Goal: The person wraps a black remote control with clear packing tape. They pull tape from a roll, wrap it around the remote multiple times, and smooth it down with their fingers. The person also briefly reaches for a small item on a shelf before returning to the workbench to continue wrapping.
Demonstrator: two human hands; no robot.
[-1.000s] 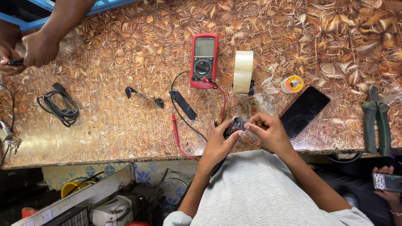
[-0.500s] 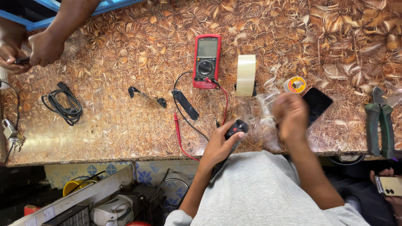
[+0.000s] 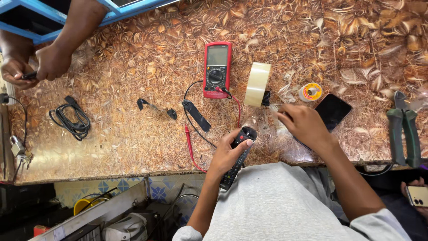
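L hand (image 3: 228, 151) round black remote (image 3: 237, 151), R hand (image 3: 303, 124) at clear tape roll (image 3: 257, 84) beside red multimeter (image 3: 217, 69)

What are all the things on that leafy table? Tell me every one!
Multimeter: one, red, top middle.
Tape roll: one, clear-tan, upright beside the multimeter.
Solder spool: one, yellow, right of the tape.
Phone: one, black, face up.
Pliers: one, green-handled, far right.
Coiled cable: one, black, left.
Padlock: one, silver, left edge.
Remote control: one, black, in the left hand.
Right hand: reaching by the tape.
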